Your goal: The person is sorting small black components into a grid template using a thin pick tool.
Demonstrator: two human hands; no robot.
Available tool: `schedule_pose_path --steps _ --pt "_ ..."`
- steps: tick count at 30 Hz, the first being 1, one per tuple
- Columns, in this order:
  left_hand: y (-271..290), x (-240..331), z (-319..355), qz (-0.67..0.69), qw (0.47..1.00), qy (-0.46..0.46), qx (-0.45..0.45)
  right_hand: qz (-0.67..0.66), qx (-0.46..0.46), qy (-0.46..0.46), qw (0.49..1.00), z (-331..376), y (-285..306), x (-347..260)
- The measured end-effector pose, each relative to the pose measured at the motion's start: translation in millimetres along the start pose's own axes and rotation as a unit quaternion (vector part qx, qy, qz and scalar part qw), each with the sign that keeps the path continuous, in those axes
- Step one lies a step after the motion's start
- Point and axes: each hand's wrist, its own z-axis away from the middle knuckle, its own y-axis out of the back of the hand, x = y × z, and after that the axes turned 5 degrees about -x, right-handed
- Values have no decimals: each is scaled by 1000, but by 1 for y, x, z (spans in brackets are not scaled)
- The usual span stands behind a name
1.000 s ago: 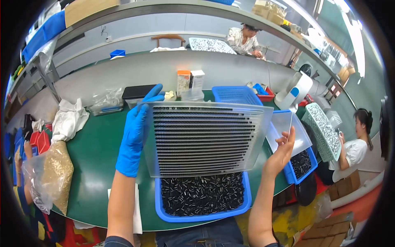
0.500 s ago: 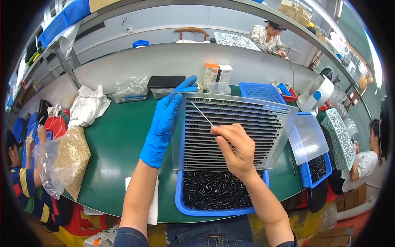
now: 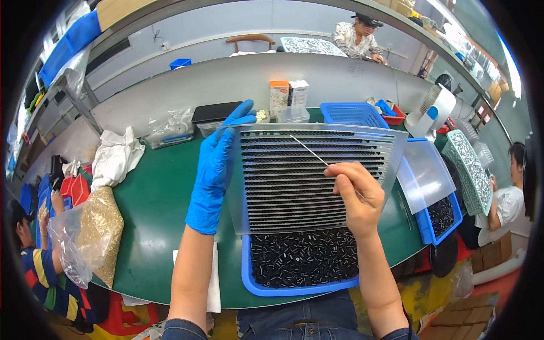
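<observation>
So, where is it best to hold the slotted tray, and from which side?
Grip the slotted tray by its plain left margin, from the left, as the left hand does: that border is solid, and the right hand works the ribbed middle with a thin rod.

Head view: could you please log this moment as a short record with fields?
left hand: blue-gloved left hand grips the left edge of the slotted clear tray, held tilted
right hand: bare right hand pinches a thin metal rod against the tray's face
below: blue bin of small black parts
surface: green table
beside: clear bag of tan granules
</observation>
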Motion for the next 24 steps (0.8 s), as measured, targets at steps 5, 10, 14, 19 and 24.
schedule_pose_path --steps 5,10,14,19,24 --pt "-3 1 -1 2 1000 7 6 -20 51 -31 998 9 25 8" --pt "-5 2 2 17 999 17 29 -128 117 -84 981 15 42 16" --pt "-2 -2 3 27 998 37 43 -157 143 -108 971 24 60 27" --pt "-1 0 3 -47 998 37 1 -187 182 -111 959 25 75 33" --pt "-3 -3 2 22 999 30 36 -181 151 -80 969 26 65 27"
